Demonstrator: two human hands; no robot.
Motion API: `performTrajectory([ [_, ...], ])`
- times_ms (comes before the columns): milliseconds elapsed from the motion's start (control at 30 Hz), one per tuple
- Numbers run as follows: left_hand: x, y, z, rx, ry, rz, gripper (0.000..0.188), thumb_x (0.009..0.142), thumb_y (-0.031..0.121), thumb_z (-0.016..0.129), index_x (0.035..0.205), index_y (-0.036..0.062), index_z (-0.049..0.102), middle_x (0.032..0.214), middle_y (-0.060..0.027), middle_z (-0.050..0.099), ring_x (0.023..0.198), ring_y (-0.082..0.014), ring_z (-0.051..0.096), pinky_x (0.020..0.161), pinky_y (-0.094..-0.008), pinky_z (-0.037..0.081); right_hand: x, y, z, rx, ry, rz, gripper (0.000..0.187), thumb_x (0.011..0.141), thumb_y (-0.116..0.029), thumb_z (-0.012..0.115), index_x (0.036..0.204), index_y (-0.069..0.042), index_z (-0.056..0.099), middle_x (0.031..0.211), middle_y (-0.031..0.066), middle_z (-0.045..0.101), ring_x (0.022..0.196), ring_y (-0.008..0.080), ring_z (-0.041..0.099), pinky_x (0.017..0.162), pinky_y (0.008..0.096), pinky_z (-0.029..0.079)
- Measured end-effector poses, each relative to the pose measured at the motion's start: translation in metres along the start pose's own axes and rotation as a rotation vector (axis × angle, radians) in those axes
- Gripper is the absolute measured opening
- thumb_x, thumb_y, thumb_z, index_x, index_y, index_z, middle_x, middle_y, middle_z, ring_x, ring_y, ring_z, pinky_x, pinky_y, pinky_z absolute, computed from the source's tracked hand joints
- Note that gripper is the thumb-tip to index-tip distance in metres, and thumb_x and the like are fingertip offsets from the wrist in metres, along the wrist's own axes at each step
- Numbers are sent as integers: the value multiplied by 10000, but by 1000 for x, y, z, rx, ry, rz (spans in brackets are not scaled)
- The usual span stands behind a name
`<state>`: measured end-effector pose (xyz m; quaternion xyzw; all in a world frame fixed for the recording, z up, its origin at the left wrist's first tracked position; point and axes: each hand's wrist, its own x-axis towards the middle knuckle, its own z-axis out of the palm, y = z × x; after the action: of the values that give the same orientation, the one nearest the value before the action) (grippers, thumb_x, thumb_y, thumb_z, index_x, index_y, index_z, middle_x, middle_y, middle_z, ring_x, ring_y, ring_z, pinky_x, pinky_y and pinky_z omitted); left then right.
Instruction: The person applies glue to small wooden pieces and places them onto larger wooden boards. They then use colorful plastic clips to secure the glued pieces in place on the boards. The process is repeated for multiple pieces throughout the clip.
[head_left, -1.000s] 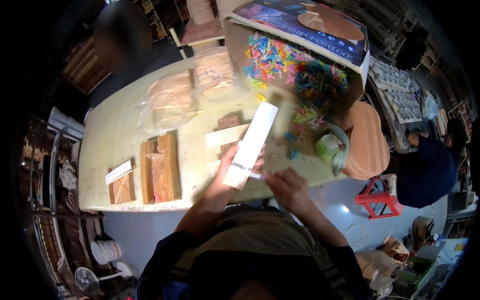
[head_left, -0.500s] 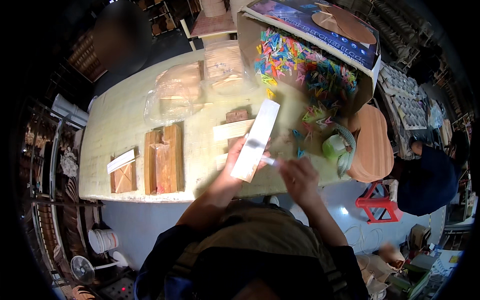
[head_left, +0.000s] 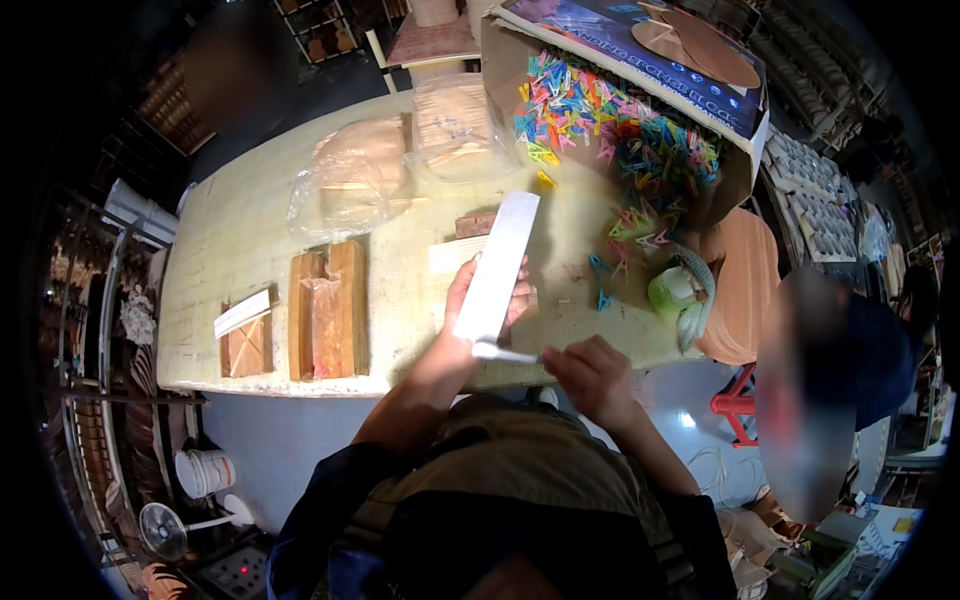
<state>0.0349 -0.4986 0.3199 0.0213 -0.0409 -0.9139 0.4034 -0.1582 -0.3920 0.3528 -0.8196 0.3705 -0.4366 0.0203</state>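
A: While the left hand (head_left: 470, 310) clamps that white strip (head_left: 497, 266), pointing 1 o'clock over the table (head_left: 230, 230), right hand (head_left: 592, 372) pinches its lower end.

B: Looks light, stiff-ish. Grab edges mid-length.

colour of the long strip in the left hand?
White, plain; the strip shows in the head view.

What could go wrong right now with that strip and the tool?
The right hand works a thin tool at the strip's lower end, close to the left hand: a slip could nick it. The strip is held low, so its top could flex or tip.
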Motion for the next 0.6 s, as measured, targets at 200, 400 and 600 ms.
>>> performTrajectory([
  [200, 5, 1, -10, 67, 16, -15, 595, 850, 368, 472, 1232, -87, 433, 989, -131, 514, 789, -197, 459, 596, -289, 414, -5, -5, 5, -80, 77, 182, 243, 690, -28, 737, 925, -85, 706, 725, 42, 562, 603, 197, 540, 485, 318, 441],
  [400, 4, -2, -2, 75, 109, 33, 592, 850, 358, 473, 1232, -92, 435, 975, -132, 513, 782, -200, 454, 611, -288, 406, 2, -3, 3, -7, 51, 73, 238, 690, -50, 754, 919, -92, 705, 732, 39, 563, 601, 200, 534, 486, 308, 437],
  [600, 1, 5, 1, 4, 82, 26, 592, 845, 362, 475, 1229, -87, 431, 999, -128, 498, 798, -203, 457, 614, -274, 402, -3, -8, -6, 10, -49, -6, 255, 676, -42, 771, 917, -73, 696, 729, 44, 560, 618, 193, 553, 501, 303, 449],
])
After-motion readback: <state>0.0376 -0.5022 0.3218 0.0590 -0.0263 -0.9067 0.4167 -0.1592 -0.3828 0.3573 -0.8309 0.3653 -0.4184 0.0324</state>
